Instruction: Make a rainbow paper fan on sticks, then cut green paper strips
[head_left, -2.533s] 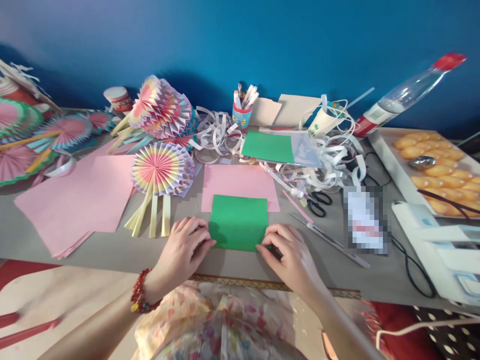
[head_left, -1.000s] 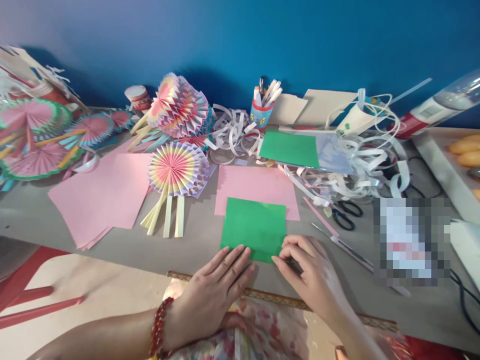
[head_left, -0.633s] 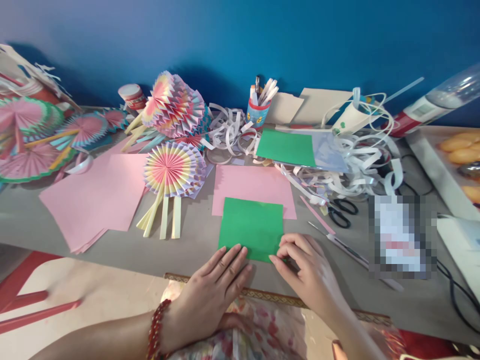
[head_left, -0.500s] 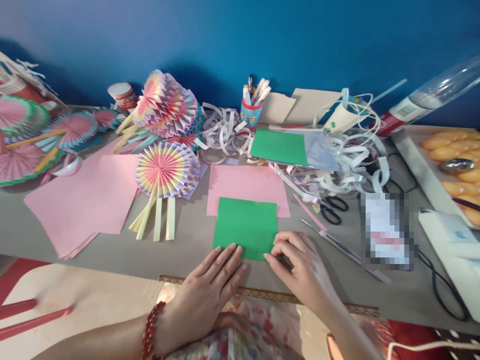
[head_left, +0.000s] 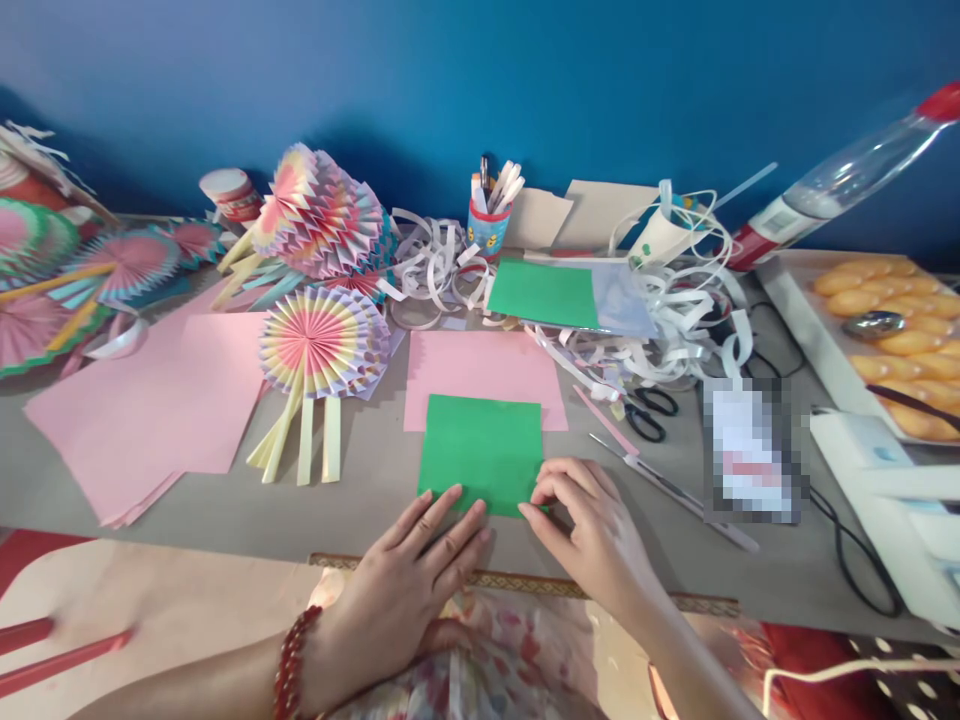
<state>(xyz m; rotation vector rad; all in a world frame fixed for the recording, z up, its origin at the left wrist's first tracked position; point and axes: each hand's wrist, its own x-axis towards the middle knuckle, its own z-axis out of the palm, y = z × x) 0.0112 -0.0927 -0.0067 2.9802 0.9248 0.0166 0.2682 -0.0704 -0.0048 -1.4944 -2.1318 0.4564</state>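
Evidently little is done on my rectangular green paper sheet: lying flat, no pleats visible. My left hand, palm down, fingers slightly spread, rests on its near edge, grasping nothing; my right hand, half curled, touches its near right corner, pinching or not, can't tell. Left of the sheet, 1 pleated pink-and-yellow paper rosette looks complete. Beyond the sheet: pink paper rectangle, smooth blue wall; beneath, grey tabletop.

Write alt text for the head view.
A green sheet lies on a grey table, the left hand over its near edge, the right hand at its near right corner. Pink paper shows behind it, with a pleated paper fan and scissors nearby.
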